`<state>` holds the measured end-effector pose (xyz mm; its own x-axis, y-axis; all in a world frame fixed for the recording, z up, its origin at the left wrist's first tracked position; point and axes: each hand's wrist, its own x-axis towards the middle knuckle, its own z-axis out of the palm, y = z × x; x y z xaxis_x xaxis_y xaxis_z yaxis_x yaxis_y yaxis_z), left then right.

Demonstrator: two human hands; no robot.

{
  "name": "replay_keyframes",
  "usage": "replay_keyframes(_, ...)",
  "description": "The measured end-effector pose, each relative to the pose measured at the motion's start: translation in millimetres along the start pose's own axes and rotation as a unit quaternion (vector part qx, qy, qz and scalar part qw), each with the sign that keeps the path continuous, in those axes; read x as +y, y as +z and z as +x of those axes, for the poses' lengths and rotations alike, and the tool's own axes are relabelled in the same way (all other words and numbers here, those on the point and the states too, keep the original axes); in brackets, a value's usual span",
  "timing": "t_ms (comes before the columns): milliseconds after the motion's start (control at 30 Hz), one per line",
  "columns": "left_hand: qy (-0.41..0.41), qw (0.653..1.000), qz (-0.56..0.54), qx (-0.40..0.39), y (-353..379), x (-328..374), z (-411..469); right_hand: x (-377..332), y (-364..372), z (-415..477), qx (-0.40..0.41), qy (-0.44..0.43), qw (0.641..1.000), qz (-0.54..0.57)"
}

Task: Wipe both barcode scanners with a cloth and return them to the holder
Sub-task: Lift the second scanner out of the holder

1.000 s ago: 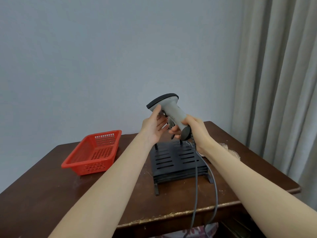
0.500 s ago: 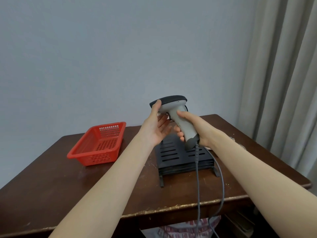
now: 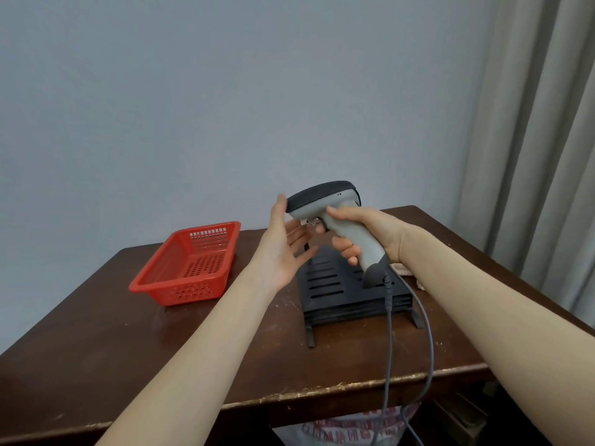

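Gripping the scanner (image 3: 325,201) in right hand (image 3: 373,233), left hand (image 3: 283,249) fingers (image 3: 297,235) spread, scuffed table (image 3: 96,349), grey curtain (image 3: 531,156)

Plain wall (image 3: 225,91), pale grey-blue and bare, fills the upper two thirds of the view. Curtain (image 3: 534,156) on the right, beige-grey, hangs in vertical folds from the top edge down past the table's right corner. Table (image 3: 96,342) is dark brown glossy wood, back edge against the wall. The top is scratched, with small pale specks. Front edge (image 3: 322,389) is chipped and worn to a lighter colour. Under the table, a white bag (image 3: 347,426) with red print, partly seen. Dark space at lower right, contents unclear. Light is even and soft, with weak shadows on the tabletop.
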<state>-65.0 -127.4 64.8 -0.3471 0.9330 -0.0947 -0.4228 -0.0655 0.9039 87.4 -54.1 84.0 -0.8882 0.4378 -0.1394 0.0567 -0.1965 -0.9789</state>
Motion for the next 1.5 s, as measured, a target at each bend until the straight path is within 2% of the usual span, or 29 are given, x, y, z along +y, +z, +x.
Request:
replay_keyframes(133,0.054,0.989,-0.018,0.14,-16.6,1.0,-2.8,2.4,-2.5,3.5,0.003,0.005,1.0,-0.017)
replay_keyframes(233,0.069,0.982,-0.022,0.174,-26.1,0.9,-5.2,3.7,-3.7,5.4,0.005,0.007,1.0,-0.024)
replay_keyframes(1500,0.061,0.985,-0.029,0.159,-36.8,9.5,-0.2,5.5,1.6,11.1,0.013,0.018,0.999,-0.04)
